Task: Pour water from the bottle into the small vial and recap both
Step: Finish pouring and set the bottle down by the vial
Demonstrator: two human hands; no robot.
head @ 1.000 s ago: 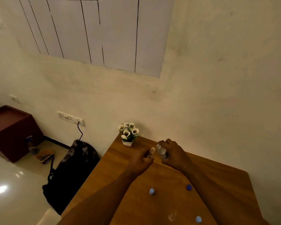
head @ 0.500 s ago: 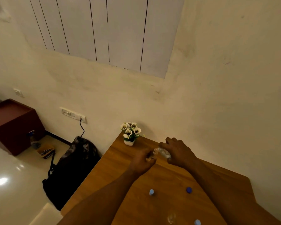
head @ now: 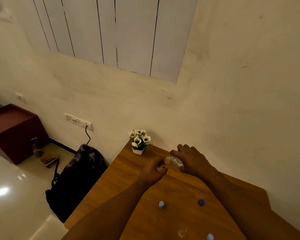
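My right hand [head: 191, 161] grips a clear plastic bottle [head: 173, 160] and holds it tipped on its side, neck pointing left. The bottle's mouth meets a small vial [head: 161, 166] that my left hand [head: 153, 172] holds just above the wooden table [head: 121, 184]. Most of the vial is hidden by my fingers. A light blue cap [head: 161, 204] and a dark blue cap [head: 201, 202] lie loose on the table nearer to me.
A white pot of white flowers [head: 139, 141] stands at the table's far left corner by the wall. A clear vial [head: 182, 232] and another light blue cap [head: 210, 237] sit at the near edge. A black backpack [head: 76, 177] lies on the floor left of the table.
The bottle has tipped further toward horizontal, its neck lowering onto the vial. Both hands stay in the same spot on the table; the camera has tilted slightly.
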